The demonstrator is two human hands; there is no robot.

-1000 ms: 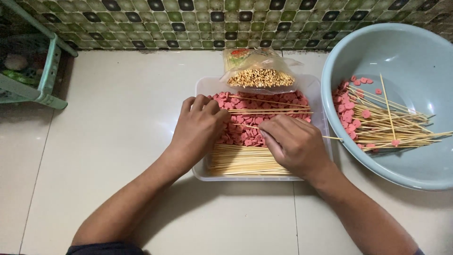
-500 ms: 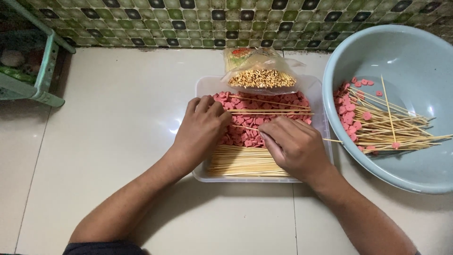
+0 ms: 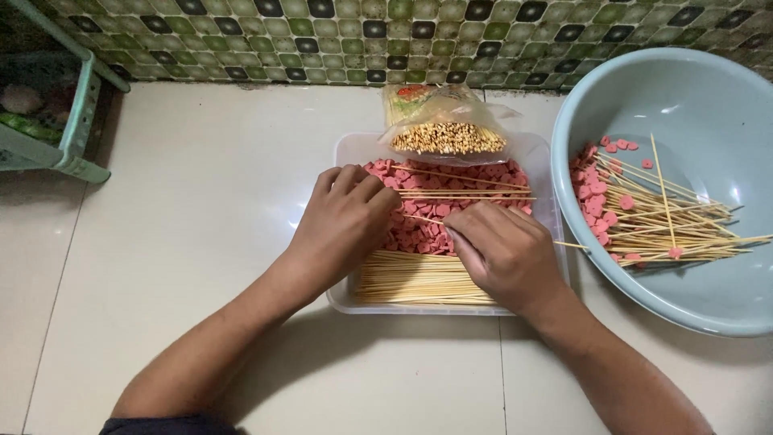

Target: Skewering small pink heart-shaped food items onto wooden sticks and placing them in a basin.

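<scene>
Sausage slices fill a clear plastic tray on the tiled floor. Left hand presses curled fingers into them; right hand pinches a bamboo skewer. Loose skewers lie below, a bagged bundle above, a blue basin right.
</scene>
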